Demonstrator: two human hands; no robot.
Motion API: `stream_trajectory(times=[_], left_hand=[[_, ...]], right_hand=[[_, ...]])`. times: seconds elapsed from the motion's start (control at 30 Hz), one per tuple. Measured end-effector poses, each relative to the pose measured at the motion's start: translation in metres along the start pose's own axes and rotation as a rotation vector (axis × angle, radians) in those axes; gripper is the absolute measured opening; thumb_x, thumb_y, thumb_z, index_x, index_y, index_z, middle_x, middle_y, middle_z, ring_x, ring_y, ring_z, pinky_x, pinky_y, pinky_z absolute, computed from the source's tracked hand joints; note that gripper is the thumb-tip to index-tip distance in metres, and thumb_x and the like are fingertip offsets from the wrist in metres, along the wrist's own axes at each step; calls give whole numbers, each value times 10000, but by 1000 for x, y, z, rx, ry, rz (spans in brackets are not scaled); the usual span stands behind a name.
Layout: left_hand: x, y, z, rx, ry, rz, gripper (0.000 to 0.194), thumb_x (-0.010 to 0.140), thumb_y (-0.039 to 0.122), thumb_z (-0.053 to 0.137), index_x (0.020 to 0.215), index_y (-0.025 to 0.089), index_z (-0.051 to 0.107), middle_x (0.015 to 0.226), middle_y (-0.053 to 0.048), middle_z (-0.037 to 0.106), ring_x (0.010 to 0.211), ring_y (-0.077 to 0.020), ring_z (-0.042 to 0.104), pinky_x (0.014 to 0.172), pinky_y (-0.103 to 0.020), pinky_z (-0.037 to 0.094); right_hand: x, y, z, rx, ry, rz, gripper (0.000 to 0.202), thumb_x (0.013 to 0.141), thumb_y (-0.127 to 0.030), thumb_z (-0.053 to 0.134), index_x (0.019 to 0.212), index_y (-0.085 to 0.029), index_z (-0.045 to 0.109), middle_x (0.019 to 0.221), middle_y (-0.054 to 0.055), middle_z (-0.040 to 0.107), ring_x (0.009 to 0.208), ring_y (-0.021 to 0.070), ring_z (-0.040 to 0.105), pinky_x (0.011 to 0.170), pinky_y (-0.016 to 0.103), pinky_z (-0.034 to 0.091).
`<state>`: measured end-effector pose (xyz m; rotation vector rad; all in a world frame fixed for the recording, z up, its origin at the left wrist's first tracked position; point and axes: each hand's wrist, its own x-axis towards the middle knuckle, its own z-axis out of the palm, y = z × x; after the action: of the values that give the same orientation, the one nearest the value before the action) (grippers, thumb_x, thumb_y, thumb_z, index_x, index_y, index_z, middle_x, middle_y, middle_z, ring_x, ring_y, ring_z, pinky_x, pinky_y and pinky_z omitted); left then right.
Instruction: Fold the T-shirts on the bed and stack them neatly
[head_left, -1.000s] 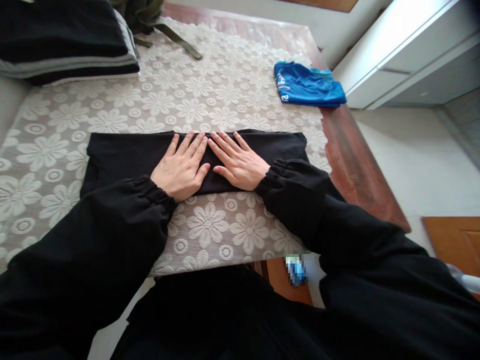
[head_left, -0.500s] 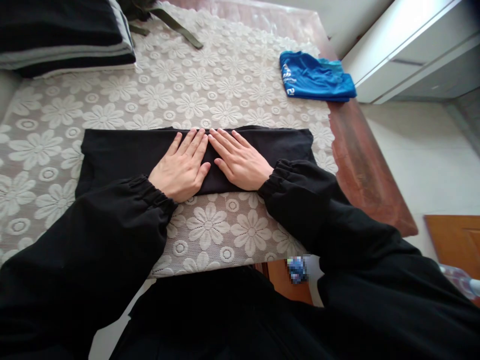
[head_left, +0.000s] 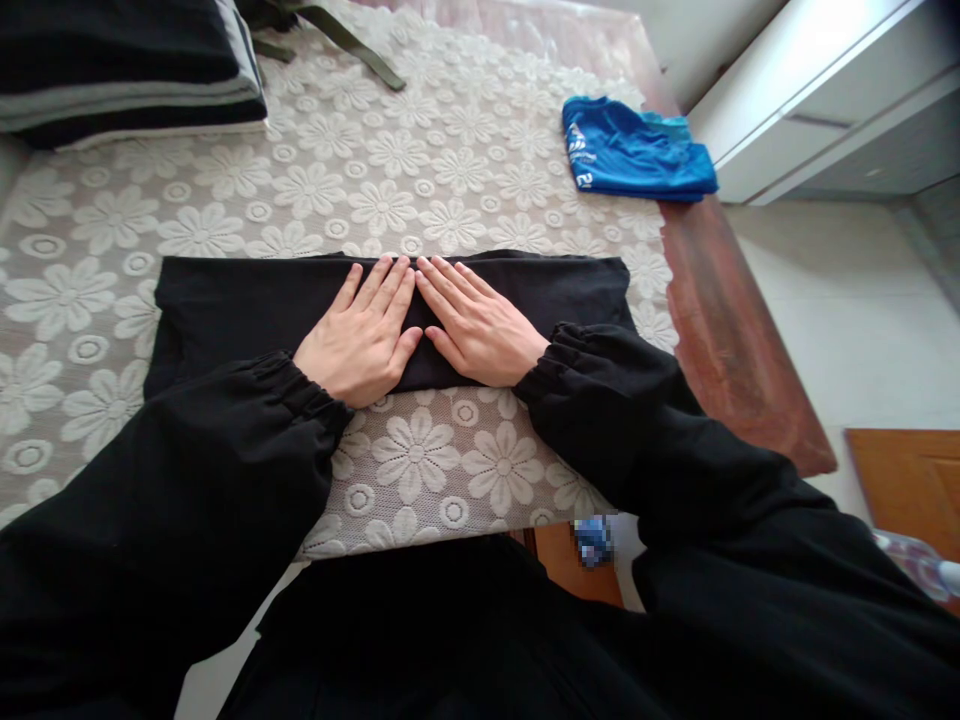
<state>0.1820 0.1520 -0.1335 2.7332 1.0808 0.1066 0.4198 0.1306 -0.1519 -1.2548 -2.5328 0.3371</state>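
Note:
A black folded garment point(head_left: 225, 310) lies as a wide, flat strip across the table in front of me; its exact kind cannot be made out. Flat on its middle rests my left hand point(head_left: 364, 335), palm down with fingers stretched toward the far folded edge. My right hand point(head_left: 480, 325) lies beside it in the same way, the fingertips of both hands nearly meeting. Neither hand grips the cloth. Black elastic-cuffed sleeves cover both arms and hide parts of the garment's near edge.
A flower-patterned lace tablecloth point(head_left: 416, 455) covers most of the wooden table point(head_left: 739, 350). At the far right lies a folded blue shirt point(head_left: 637, 155). Black and grey folded clothes point(head_left: 127, 70) are stacked at the far left, beside an olive strap point(head_left: 352, 45). A white cabinet point(head_left: 817, 110) stands beyond.
Both hands stay flat on the black garment, with barely any shift. The view has moved very slightly.

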Motion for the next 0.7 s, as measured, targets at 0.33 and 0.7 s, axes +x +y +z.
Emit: stream_trajectory(times=[0.33,0.7], left_hand=[[-2,-2,-1,-57,-12,8,864,1118,512,289,1813,49,69,1905,-169,73,1773,-370,35,1438,-575,-5],[-5,-16,-17,-23,-112,72,1044,1066,797,255,1823,118,22,1905,-154,98,1771,-368,90,1445,-525,29]], right_hand=[[-1,2,-6,18,-50,-40,1002,1137,-813,275,1820,-80,260,1865,173,192,1754,347,115,1444,599,92],[1,6,-7,31,-84,-64,1312,939,-1070,386,1828,-114,256,1866,189,172,1748,406,98,1436,619,93]])
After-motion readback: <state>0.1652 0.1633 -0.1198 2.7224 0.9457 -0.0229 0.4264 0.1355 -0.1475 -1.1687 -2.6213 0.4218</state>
